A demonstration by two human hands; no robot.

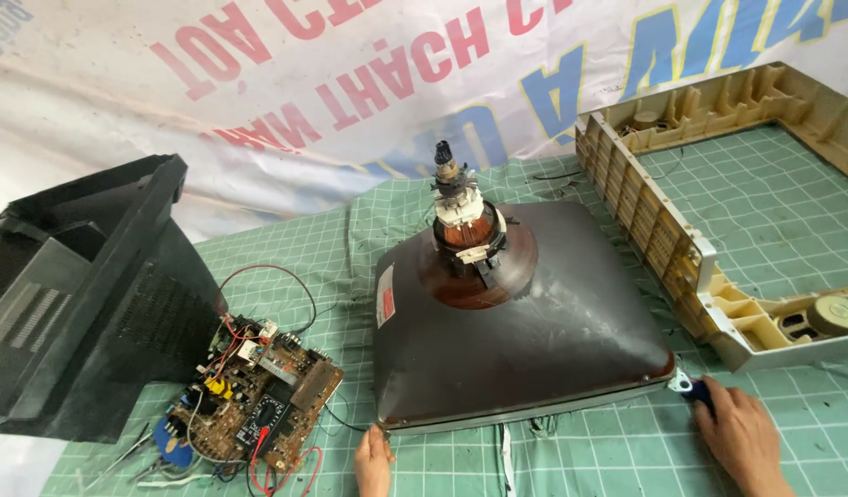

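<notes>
A: Where is the picture tube (520, 322)?

B: Face down, mid-mat. Left hand (373, 460) touches its front-left corner; right hand (741, 433) grips, seemingly, a blue-handled tool (695, 390) at the right corner.

A: Handling?

B: Heavy, fragile glass; lift by the rim, never the neck (461, 207).

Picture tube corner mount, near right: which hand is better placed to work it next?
Right. The right hand already grips a blue-handled tool at the picture tube's near right corner. The left hand only rests at the near left corner, seemingly steadying.
</notes>
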